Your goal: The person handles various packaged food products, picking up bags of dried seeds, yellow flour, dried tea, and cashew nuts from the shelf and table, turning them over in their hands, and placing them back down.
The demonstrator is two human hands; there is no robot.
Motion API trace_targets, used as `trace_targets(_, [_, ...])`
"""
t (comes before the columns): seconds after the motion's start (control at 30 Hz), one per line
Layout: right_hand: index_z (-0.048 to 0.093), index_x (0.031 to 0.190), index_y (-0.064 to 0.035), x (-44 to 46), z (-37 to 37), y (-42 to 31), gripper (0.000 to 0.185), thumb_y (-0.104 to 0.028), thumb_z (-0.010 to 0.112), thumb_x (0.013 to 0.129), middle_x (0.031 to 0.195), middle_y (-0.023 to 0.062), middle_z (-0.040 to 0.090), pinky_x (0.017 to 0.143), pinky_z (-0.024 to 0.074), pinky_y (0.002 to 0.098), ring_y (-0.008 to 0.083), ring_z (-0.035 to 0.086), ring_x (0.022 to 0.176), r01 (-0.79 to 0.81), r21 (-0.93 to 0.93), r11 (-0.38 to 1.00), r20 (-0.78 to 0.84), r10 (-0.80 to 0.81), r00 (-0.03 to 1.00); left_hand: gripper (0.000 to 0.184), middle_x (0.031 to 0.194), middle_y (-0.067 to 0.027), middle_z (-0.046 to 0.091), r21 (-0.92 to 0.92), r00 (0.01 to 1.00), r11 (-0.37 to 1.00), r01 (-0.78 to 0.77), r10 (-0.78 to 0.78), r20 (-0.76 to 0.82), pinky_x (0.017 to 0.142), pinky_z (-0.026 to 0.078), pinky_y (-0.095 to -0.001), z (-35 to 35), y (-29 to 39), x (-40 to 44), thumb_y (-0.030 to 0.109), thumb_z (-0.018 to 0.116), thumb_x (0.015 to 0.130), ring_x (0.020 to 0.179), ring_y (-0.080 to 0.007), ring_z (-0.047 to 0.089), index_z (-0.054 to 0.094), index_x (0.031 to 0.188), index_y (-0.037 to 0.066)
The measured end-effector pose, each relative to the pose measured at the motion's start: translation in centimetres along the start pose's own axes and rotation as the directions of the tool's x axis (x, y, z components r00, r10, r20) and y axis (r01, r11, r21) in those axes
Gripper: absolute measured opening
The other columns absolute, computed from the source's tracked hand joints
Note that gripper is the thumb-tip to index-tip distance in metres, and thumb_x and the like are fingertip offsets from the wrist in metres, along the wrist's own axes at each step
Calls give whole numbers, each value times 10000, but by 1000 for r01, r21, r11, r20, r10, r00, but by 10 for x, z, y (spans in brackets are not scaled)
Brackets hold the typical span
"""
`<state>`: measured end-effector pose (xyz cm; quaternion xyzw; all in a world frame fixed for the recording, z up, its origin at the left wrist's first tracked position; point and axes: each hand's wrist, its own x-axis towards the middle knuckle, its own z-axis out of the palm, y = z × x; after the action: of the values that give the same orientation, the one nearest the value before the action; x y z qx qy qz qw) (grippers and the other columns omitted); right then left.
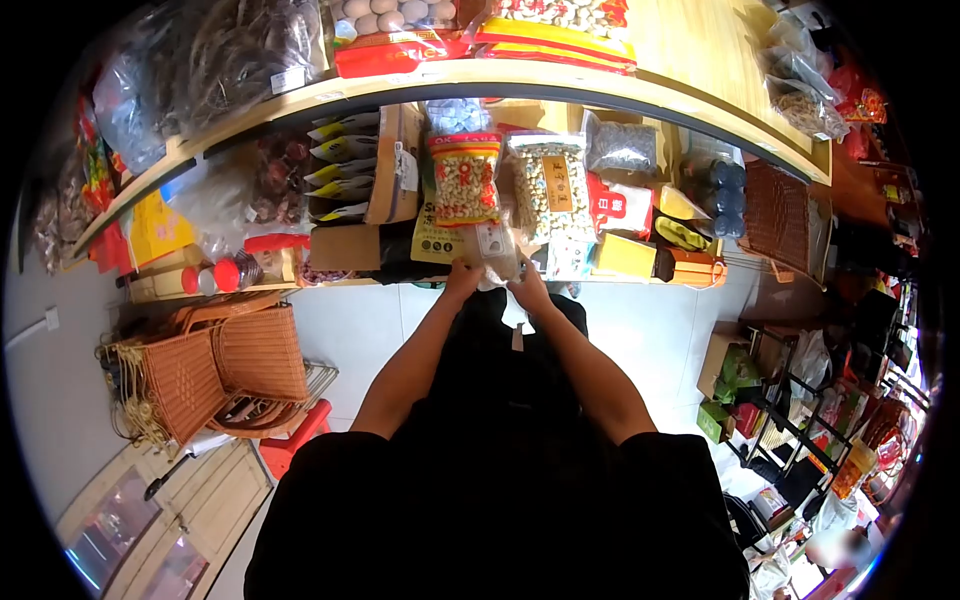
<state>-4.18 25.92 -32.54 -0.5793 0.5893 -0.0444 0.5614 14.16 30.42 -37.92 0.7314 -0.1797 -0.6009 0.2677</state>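
Left hand (463, 278) and right hand (531, 288) pinch opposite sides of a translucent, pale-labelled plastic pouch (491, 242), just before a red-and-yellow-topped clear plastic bag (465, 182); even grip should steady it.

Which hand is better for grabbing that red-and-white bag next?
Probably the right hand: it's nearer the red-and-white bag. The left hand is farther off, and both hold the clear bag.
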Motion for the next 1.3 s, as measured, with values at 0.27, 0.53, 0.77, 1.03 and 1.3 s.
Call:
trace_targets(0.27, [415, 1298, -26, -2, -8, 4, 666, -295, 687, 753, 1123, 260, 556, 895, 457, 429, 380, 574, 1012, -89, -129, 988, -71, 80, 994, 433, 939, -186, 644, 32, 998, 998, 53, -53, 17, 621, 539, -310, -1, 37, -37, 236, 627, 785, 737, -238, 675, 550, 1101, -49])
trace_targets(0.53, [475, 1239, -5, -4, -27, 33, 628, -336, 685, 748, 1074, 262, 576, 880, 460, 422, 370, 581, 991, -86, -150, 985, -137, 66, 988, 267, 709, -148, 654, 36, 952, 988, 153, -157, 262, 494, 528, -280, 22, 28, -42, 206, 588, 831, 574, -217, 662, 618, 915, -46])
trace_targets(0.77, [521, 1159, 19, -15, -48, 37, 582, -323, 673, 713, 1041, 248, 602, 840, 466, 395, 340, 595, 980, -173, 7, 985, 88, 171, 981, 284, 769, -152, 681, 124, 912, 983, 132, -170, 373, 534, 533, -286, 22, 32, -56, 192, 606, 837, 601, -218, 669, 623, 1015, -29])
trace_targets(1.03, [521, 1072, 20, -41, -65, 38, 500, -287, 638, 695, 937, 215, 619, 799, 466, 401, 338, 609, 925, -62, -73, 995, 133, 71, 989, 288, 803, -112, 693, 243, 843, 960, -136, -17, 537, 601, 512, -305, 43, 14, -54, 195, 693, 771, 622, -198, 662, 683, 966, -17])
trace_targets(1.3, [474, 1212, -3, -54, -71, 10, 536, -241, 597, 748, 1071, 272, 608, 876, 454, 453, 428, 575, 1034, 129, -281, 951, 84, -109, 990, 292, 655, -80, 670, 343, 899, 931, -127, -39, 437, 550, 484, -294, 36, 31, -70, 270, 730, 746, 560, -169, 628, 705, 832, -8])
